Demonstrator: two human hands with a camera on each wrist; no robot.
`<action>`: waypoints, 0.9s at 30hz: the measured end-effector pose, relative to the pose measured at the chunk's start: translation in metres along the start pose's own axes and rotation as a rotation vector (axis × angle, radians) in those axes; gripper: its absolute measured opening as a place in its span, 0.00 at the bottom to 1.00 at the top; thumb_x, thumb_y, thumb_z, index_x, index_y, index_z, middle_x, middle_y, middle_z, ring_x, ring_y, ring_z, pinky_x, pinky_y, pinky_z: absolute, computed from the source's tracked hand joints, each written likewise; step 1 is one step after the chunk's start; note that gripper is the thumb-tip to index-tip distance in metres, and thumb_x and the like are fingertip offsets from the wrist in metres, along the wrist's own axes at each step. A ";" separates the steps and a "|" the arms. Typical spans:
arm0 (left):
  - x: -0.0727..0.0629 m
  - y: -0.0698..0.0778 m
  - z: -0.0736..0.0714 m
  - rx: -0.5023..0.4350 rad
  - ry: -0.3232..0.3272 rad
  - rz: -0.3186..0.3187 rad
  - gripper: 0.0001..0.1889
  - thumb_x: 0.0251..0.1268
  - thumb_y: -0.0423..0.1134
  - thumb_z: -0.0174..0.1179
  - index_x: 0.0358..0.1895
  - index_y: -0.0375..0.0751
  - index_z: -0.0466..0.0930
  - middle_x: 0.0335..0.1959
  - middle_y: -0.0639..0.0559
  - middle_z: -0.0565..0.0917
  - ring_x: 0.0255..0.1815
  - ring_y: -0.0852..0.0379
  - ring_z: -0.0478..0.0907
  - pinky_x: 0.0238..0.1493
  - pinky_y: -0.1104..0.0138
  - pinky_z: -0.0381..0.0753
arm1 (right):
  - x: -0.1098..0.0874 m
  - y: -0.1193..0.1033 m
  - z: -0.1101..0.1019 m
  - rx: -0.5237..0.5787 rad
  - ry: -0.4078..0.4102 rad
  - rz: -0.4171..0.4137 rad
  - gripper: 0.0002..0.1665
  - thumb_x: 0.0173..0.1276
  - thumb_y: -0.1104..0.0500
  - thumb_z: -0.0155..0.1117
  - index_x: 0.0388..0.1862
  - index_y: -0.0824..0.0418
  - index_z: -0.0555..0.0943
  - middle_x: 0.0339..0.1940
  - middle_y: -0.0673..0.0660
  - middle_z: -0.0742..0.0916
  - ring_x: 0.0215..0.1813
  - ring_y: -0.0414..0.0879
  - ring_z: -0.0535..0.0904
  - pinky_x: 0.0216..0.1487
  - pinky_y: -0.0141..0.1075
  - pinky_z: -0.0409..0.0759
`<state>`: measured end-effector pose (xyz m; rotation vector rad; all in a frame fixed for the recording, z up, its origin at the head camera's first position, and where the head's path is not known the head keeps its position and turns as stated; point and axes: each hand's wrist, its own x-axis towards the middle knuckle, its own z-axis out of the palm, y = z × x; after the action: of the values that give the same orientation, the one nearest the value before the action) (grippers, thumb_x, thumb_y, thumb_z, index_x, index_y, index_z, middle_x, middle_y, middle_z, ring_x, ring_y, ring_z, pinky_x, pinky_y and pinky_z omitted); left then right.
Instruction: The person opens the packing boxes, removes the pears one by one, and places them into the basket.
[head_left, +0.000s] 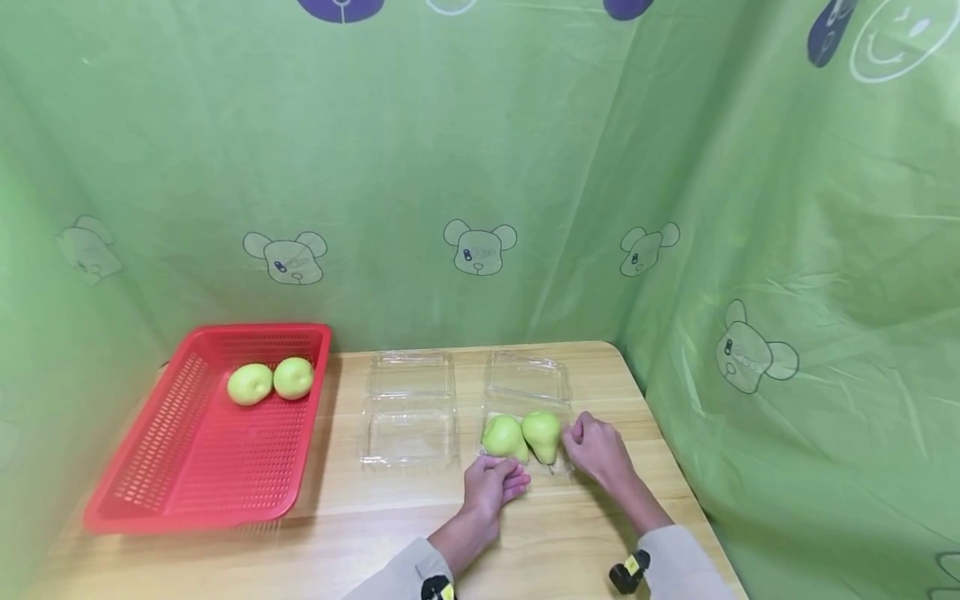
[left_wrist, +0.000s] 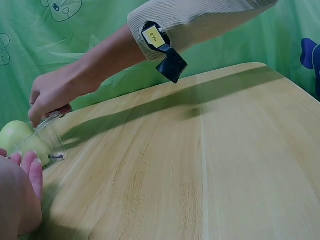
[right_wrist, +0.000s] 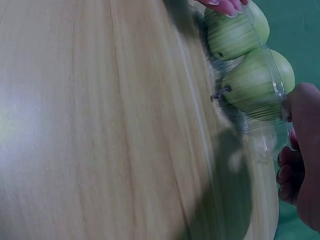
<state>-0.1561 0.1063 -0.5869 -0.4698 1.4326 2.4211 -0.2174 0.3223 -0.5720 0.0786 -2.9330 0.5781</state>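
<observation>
Two green pears (head_left: 542,435) lie side by side in the base of a clear plastic clamshell box (head_left: 558,467), whose lid (head_left: 527,377) is folded back behind it. My left hand (head_left: 487,487) pinches the box's front left edge, fingertips (right_wrist: 227,7) against the outer wall. At the right side, my right hand (head_left: 600,448) grips the rim between thumb and curled fingers. In the right wrist view the pears (right_wrist: 255,80) show through the ribbed wall, a dark stem towards the front. Part of the left hand (left_wrist: 17,195) fills a corner of the left wrist view.
A second clear clamshell box (head_left: 411,432) stands open to the left. Farther left, a red plastic basket (head_left: 217,492) holds two pale green round fruits (head_left: 292,378). Green printed curtains (head_left: 480,167) surround the wooden table (head_left: 375,533) at the back and sides.
</observation>
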 end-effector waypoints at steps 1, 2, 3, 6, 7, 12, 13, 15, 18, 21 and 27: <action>0.000 0.000 0.000 0.001 0.000 0.003 0.09 0.69 0.33 0.62 0.46 0.32 0.76 0.42 0.36 0.89 0.34 0.55 0.90 0.49 0.58 0.93 | 0.001 0.000 0.000 -0.007 -0.010 0.004 0.12 0.70 0.53 0.59 0.31 0.59 0.76 0.25 0.56 0.83 0.28 0.50 0.78 0.31 0.40 0.82; 0.000 0.001 0.000 0.001 0.000 0.004 0.09 0.69 0.33 0.62 0.46 0.32 0.76 0.42 0.36 0.89 0.34 0.55 0.90 0.49 0.58 0.93 | 0.001 0.000 0.000 -0.012 -0.023 0.008 0.11 0.70 0.53 0.59 0.32 0.59 0.76 0.25 0.55 0.82 0.27 0.49 0.77 0.30 0.39 0.80; 0.000 0.001 0.000 0.002 0.000 0.005 0.09 0.69 0.33 0.63 0.46 0.32 0.76 0.42 0.36 0.89 0.34 0.55 0.90 0.49 0.58 0.93 | 0.001 0.000 0.000 -0.017 -0.038 0.008 0.11 0.70 0.53 0.59 0.32 0.59 0.76 0.25 0.55 0.81 0.27 0.48 0.76 0.29 0.38 0.79; 0.000 0.002 0.000 0.012 -0.003 0.009 0.10 0.69 0.33 0.63 0.47 0.32 0.75 0.42 0.36 0.89 0.34 0.56 0.90 0.49 0.59 0.93 | 0.003 0.001 0.000 -0.034 -0.062 0.001 0.11 0.70 0.53 0.58 0.31 0.58 0.75 0.23 0.54 0.79 0.26 0.48 0.74 0.28 0.35 0.75; 0.000 0.002 0.000 0.014 -0.004 0.005 0.10 0.69 0.33 0.63 0.47 0.32 0.75 0.42 0.36 0.89 0.34 0.56 0.90 0.49 0.59 0.93 | 0.003 0.001 -0.001 -0.040 -0.069 -0.003 0.11 0.69 0.53 0.58 0.31 0.58 0.74 0.23 0.54 0.79 0.25 0.47 0.73 0.27 0.35 0.75; 0.000 0.001 -0.001 0.030 -0.017 0.002 0.10 0.70 0.34 0.63 0.47 0.31 0.76 0.42 0.36 0.89 0.35 0.56 0.90 0.49 0.59 0.93 | 0.005 0.002 -0.002 -0.055 -0.088 -0.022 0.10 0.70 0.53 0.56 0.31 0.57 0.73 0.22 0.54 0.77 0.25 0.48 0.72 0.26 0.35 0.72; 0.000 0.001 -0.001 0.031 -0.019 -0.001 0.11 0.70 0.34 0.64 0.47 0.31 0.76 0.42 0.36 0.89 0.35 0.55 0.90 0.49 0.59 0.93 | 0.006 0.003 -0.002 -0.056 -0.088 -0.026 0.10 0.70 0.53 0.56 0.31 0.57 0.73 0.21 0.54 0.76 0.24 0.48 0.71 0.26 0.35 0.72; 0.000 0.000 -0.001 0.036 -0.025 -0.002 0.11 0.70 0.35 0.64 0.47 0.31 0.77 0.42 0.36 0.89 0.36 0.55 0.90 0.49 0.58 0.93 | 0.007 0.004 -0.001 -0.056 -0.087 -0.029 0.11 0.70 0.53 0.56 0.30 0.57 0.72 0.21 0.53 0.75 0.24 0.47 0.71 0.25 0.34 0.71; 0.000 0.000 -0.001 0.050 -0.039 -0.004 0.11 0.70 0.36 0.63 0.48 0.31 0.77 0.43 0.36 0.89 0.36 0.54 0.91 0.50 0.57 0.93 | 0.008 0.006 0.000 -0.059 -0.082 -0.036 0.11 0.71 0.53 0.55 0.28 0.56 0.72 0.20 0.53 0.74 0.23 0.46 0.70 0.24 0.33 0.70; 0.001 0.000 -0.002 0.059 -0.054 -0.007 0.11 0.71 0.36 0.63 0.48 0.32 0.77 0.43 0.36 0.89 0.37 0.54 0.90 0.51 0.57 0.93 | 0.009 0.006 -0.001 -0.062 -0.078 -0.041 0.12 0.70 0.54 0.55 0.27 0.55 0.71 0.19 0.52 0.74 0.22 0.46 0.69 0.23 0.32 0.69; 0.001 -0.001 -0.002 0.077 -0.068 -0.008 0.12 0.73 0.37 0.60 0.50 0.30 0.77 0.44 0.36 0.89 0.37 0.54 0.90 0.51 0.56 0.93 | 0.013 0.009 -0.002 -0.065 -0.076 -0.075 0.13 0.72 0.54 0.55 0.26 0.55 0.71 0.19 0.52 0.75 0.23 0.45 0.69 0.23 0.32 0.70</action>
<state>-0.1561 0.1047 -0.5886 -0.3708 1.4860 2.3427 -0.2304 0.3305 -0.5717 0.2068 -3.0043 0.4792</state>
